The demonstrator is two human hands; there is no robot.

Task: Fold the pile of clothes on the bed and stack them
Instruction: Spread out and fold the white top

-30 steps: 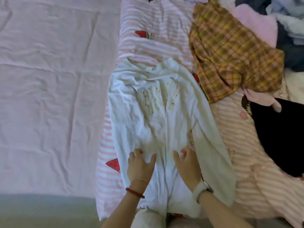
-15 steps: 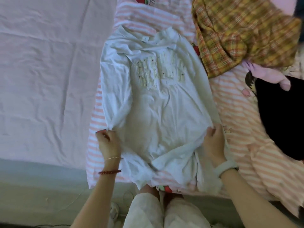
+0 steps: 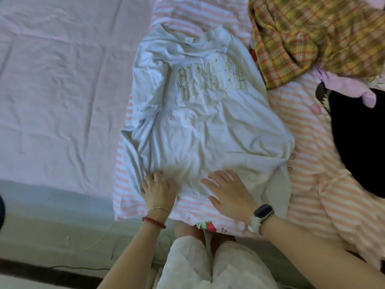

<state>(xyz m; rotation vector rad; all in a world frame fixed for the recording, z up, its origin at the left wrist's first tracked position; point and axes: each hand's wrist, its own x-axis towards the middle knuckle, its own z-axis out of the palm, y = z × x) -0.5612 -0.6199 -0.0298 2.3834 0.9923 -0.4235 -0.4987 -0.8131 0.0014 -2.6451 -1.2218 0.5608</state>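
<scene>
A white T-shirt with pale lettering on the chest lies spread face up on a pink-and-white striped blanket, collar pointing away from me. Its lower part is wrinkled and its right hem corner hangs toward the bed's near edge. My left hand presses on the shirt's lower left hem with fingers spread. My right hand, a watch on its wrist, lies flat with straight fingers on the lower middle of the shirt.
A yellow plaid garment is heaped at the upper right, with a pink piece and a black garment below it. The pale pink sheet covers the bed's left side. My knees touch the bed's near edge.
The shirt was opened out from a narrow fold to full width. My hands went out to its lower sides, then came back inward onto the hem, lying flat.
</scene>
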